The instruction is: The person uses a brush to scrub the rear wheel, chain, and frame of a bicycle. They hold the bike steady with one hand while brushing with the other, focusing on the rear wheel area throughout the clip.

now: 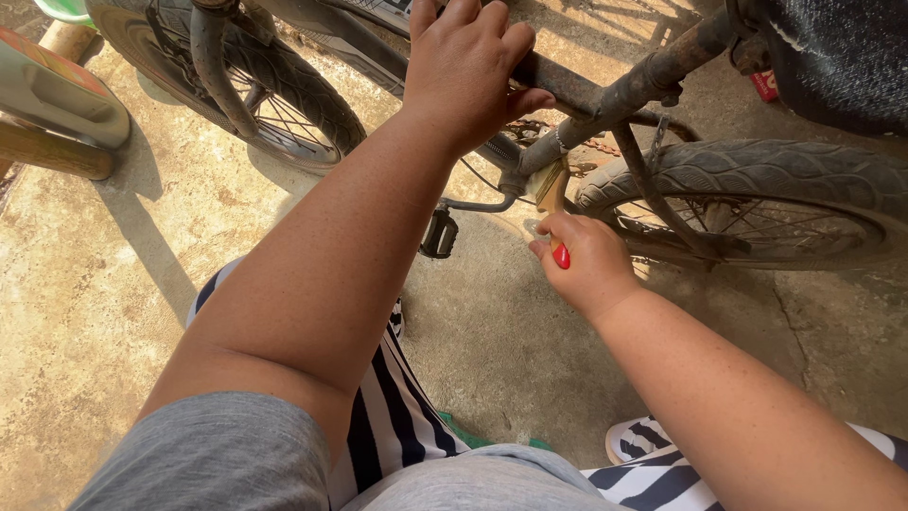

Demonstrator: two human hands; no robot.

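Two hands at work: left hand [468, 71] clamped on the bike frame [605, 95] at top centre, right hand [586, 260] closed round a red-handled brush [553, 194] at the frame joint, mid-brushing; next calls for steady strokes.

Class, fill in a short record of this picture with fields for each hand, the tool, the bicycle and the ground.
left hand: left hand grips the rusty dark metal bicycle frame tube from above
right hand: right hand holds a red-handled paintbrush, bristles at the frame's lower joint
bicycle: black rubber rear tyre at right, black pedal below the frame
ground: stained concrete floor
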